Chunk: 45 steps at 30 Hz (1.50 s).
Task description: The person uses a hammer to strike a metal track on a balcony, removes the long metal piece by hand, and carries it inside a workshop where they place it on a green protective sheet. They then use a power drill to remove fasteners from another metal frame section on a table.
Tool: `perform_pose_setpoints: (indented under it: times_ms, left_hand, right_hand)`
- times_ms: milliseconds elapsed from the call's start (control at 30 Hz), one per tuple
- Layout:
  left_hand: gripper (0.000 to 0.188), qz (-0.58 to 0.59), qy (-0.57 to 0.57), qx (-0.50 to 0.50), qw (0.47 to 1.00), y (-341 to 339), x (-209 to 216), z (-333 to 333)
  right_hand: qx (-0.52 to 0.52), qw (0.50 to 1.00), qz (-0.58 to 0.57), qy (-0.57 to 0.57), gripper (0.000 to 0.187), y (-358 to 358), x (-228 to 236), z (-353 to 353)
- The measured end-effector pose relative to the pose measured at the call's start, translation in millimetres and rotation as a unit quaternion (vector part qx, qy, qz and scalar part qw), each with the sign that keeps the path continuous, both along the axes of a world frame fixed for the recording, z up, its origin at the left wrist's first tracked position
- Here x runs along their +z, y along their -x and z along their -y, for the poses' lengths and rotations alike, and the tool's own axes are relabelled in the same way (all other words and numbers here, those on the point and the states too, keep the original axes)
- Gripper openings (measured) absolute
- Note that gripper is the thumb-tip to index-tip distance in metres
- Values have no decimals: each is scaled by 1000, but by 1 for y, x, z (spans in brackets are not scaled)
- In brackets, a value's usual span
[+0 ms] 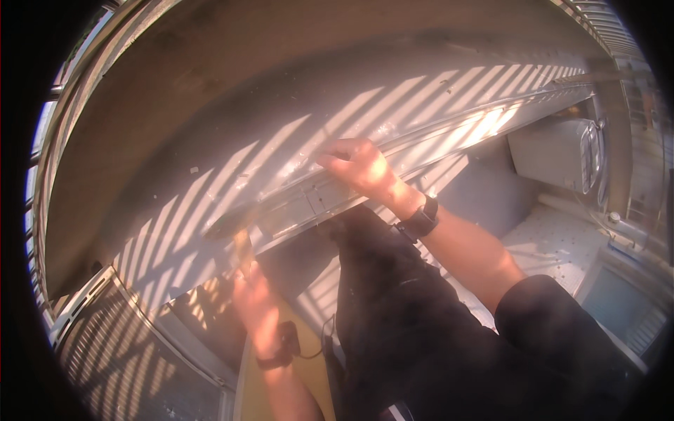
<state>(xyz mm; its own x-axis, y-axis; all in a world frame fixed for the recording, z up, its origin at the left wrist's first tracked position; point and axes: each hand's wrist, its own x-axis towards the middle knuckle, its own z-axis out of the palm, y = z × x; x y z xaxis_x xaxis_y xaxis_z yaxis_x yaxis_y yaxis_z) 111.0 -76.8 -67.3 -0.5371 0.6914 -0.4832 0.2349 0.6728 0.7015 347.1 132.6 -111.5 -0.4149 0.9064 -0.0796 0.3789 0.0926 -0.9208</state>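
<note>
My left hand point(254, 298) is closed round the yellowish handle point(243, 247) of a flat, blurred tool. Its greyish head reaches the near edge of a pale ledge point(168, 242), and its exact kind is too smeared to tell. Farther right, my right hand point(359, 167) rests at the ledge's edge with its fingers curled in. Whatever it may hold is hidden under the fingers. Between the hands runs a light rail-like strip point(302, 207) along the ledge's edge. Small whitish bits lie scattered on the surface by my right hand.
Slanting stripes of sunlight and shadow cross the ledge. Below it at right hangs a pale box-like unit point(551, 151), above a tiled floor point(544, 242). A yellow board point(312, 379) stands beside my left forearm. A striped-shadow panel point(112, 351) is at lower left.
</note>
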Motion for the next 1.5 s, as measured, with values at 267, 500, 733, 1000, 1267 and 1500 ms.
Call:
perform_pose_setpoints:
  times_ms: [267, 500, 733, 1000, 1267, 1500]
  left_hand:
    - [25, 64, -42, 2, 997, -22, 2, -18]
    - [13, 67, -127, 16, 989, -43, -3, -10]
    - [22, 153, -19, 58, 986, -77, 7, -26]
    - [15, 119, -40, 27, 992, -86, -10, -26]
    - [17, 94, -52, 15, 994, -109, -22, -34]
    - [22, 149, 30, -13, 988, -108, 14, -55]
  right_hand:
    - [-74, 964, -107, 234, 22, -12, 13, 15]
    - [-62, 967, 111, -221, 41, -48, 0, 25]
    - [11, 905, 182, -385, 35, -62, 3, 13]
    - [147, 903, 283, -286, 25, -60, -21, 9]
    - [97, 900, 275, -323, 101, -59, -21, 33]
    - [73, 897, 297, -318, 98, -56, -29, 39]
